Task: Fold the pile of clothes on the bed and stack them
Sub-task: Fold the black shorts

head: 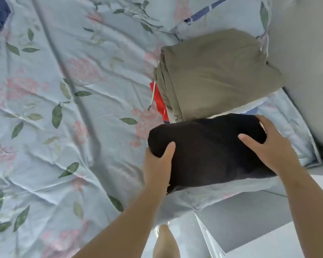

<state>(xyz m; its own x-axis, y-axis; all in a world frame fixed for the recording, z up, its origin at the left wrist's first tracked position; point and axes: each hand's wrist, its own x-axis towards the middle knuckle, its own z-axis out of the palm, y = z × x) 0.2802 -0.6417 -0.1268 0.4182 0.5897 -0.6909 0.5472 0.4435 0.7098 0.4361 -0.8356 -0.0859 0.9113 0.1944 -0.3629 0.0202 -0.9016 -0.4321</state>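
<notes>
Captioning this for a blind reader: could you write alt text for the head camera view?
Two bare hands hold a folded black garment near the edge of a floral bedsheet, the left hand gripping its left end, the right hand its right. Just beyond lies a folded olive garment atop red fabric.

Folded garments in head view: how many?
3 visible. Black garment, gripped by left hand and right hand, near the bed edge. Olive garment lies behind it, over a red garment peeking out at its left. Others may be hidden underneath.
</notes>
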